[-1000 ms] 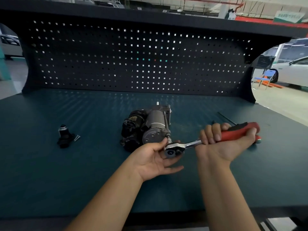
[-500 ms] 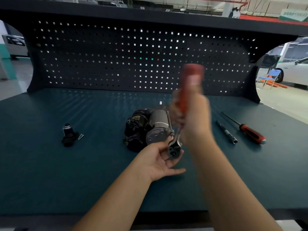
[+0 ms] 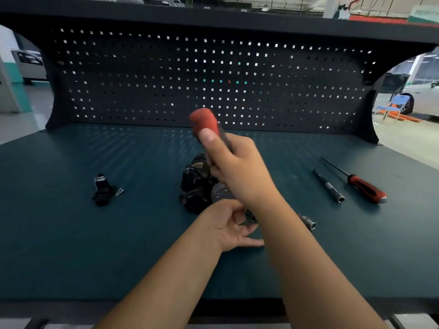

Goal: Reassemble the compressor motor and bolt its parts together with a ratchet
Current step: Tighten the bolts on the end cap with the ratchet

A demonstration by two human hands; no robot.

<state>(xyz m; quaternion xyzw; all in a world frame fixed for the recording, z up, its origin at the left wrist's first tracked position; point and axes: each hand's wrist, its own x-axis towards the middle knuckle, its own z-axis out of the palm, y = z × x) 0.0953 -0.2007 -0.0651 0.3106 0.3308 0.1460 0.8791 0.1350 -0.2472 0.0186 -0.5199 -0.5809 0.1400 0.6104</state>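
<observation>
Right hand clamped round the red handle of the ratchet, handle standing up and tipped left. The left hand sits at the tool's head, thumb and forefinger curled to it, though the forearm hides whether they pinch it. The head sits just before the silver end of the motor, mid-bench; out left a small black part and screw, out right a socket, extension bar and screwdriver.
</observation>
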